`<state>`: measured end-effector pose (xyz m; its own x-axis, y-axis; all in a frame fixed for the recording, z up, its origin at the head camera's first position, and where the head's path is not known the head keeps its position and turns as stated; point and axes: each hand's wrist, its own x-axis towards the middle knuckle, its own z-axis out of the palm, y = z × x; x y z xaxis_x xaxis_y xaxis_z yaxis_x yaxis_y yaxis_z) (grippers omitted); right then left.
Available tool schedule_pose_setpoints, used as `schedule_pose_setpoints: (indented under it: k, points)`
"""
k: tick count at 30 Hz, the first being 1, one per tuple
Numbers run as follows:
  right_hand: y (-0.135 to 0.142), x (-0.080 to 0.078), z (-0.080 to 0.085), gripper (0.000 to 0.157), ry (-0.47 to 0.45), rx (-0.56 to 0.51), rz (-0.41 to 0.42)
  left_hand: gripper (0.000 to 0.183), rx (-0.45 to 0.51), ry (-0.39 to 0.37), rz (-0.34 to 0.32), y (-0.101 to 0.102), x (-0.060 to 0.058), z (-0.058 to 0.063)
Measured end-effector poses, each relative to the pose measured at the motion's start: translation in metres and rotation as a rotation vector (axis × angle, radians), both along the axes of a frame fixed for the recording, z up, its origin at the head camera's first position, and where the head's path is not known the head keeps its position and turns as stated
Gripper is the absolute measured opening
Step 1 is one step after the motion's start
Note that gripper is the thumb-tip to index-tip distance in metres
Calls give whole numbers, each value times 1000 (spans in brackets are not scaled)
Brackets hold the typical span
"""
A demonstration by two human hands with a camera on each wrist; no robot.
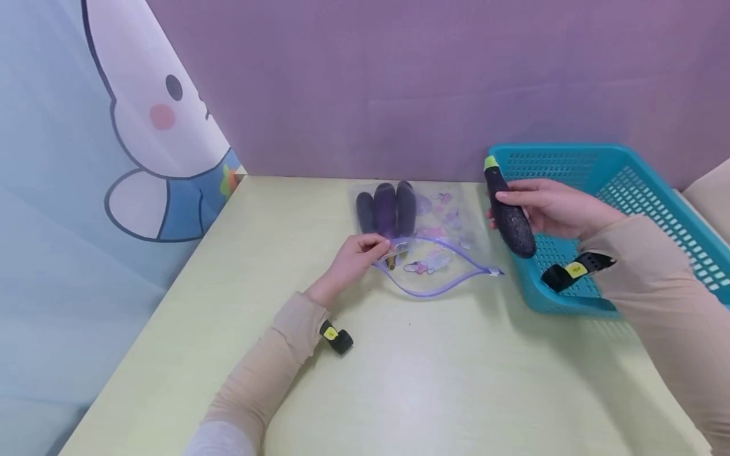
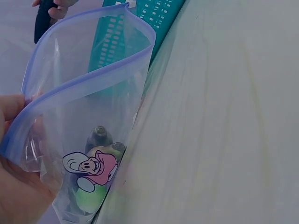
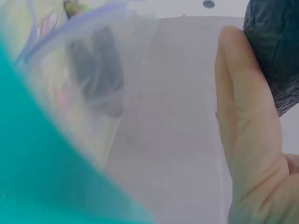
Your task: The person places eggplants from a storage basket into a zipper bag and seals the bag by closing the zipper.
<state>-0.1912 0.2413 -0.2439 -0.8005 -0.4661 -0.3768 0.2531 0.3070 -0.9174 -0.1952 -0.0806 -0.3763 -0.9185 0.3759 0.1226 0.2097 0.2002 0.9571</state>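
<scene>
While the left hand (image 1: 352, 261) pinches the left end of the purple-edged rim of a clear zip bag (image 1: 423, 294), the right hand (image 1: 561, 206) grips a dark eggplant (image 1: 515, 228) at the left edge of a teal basket (image 1: 547, 166), thumb laid across it and its green cap pointing away from the person. The bag lies on the worktop (image 1: 365, 399), its mouth gaping, its slider (image 1: 493, 272) at the right end near the basket. Inside, three eggplants (image 1: 386, 209) sit side by side toward the left, beside printed cartoon figures (image 1: 426, 263). Both wrists carry black straps (image 1: 338, 339) over beige sleeves (image 1: 268, 361). Behind stands a purple backdrop (image 1: 365, 88).
</scene>
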Motion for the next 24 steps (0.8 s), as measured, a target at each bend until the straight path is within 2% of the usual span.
schedule_pose_setpoints:
  k: [5, 14, 20, 24]
  points:
    - [-22, 12, 5, 64, 20, 26, 78, 22, 8, -16, 6, -1, 0, 0]
    - [-56, 28, -2, 61, 8, 95, 214, 22, 10, -16, 0, 1, 0, -1]
    - [-69, 34, -15, 62, -17, 184, 290, 22, 5, -9, 3, 2, -2, -2]
    - [-76, 37, -27, 59, -46, 201, 314, 21, 11, -15, 11, 1, -3, -2]
